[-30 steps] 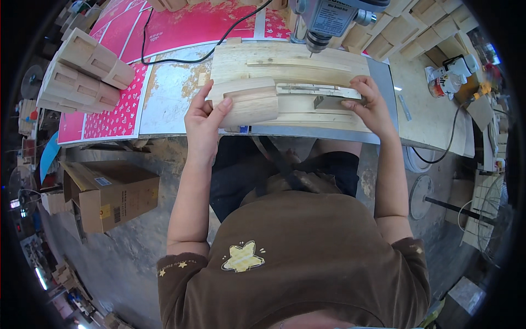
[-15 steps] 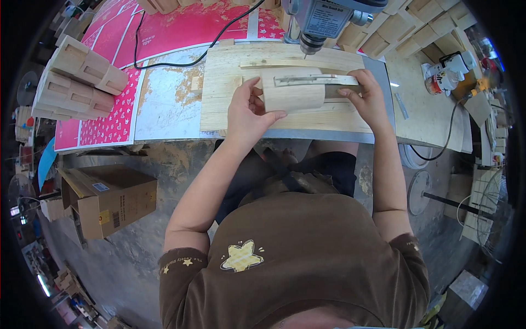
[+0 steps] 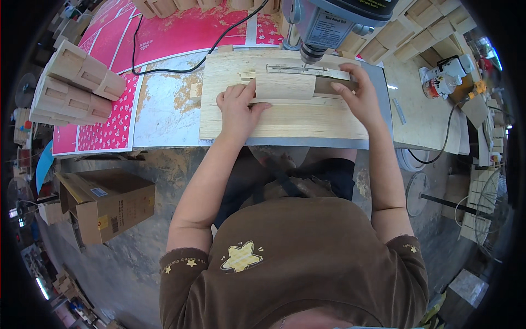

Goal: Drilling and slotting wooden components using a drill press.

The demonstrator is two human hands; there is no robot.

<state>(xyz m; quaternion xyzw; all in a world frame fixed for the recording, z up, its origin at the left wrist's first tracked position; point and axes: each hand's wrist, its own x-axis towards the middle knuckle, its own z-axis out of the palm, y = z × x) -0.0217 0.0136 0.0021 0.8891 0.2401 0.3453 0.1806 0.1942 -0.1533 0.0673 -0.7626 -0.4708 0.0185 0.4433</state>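
Wooden block (image 3: 285, 88) lies at the frame's upper centre below the bench drill (image 3: 335, 26), the left hand (image 3: 238, 107) at its left end with thumb and fingers apart, the right hand (image 3: 361, 98) with fingers clamped on the slotted jig (image 3: 308, 70).

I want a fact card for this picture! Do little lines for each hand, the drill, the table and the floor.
Left hand: at the left end of a pale wooden block
Right hand: holding the right end of a slotted template, which reaches over the block
Drill press: chuck above the template; whether the bit touches it, I can't tell
Under the block: flat wooden board
Table, left side: stacked wooden pieces, pink sheet, black cable
Floor, left side: open cardboard box
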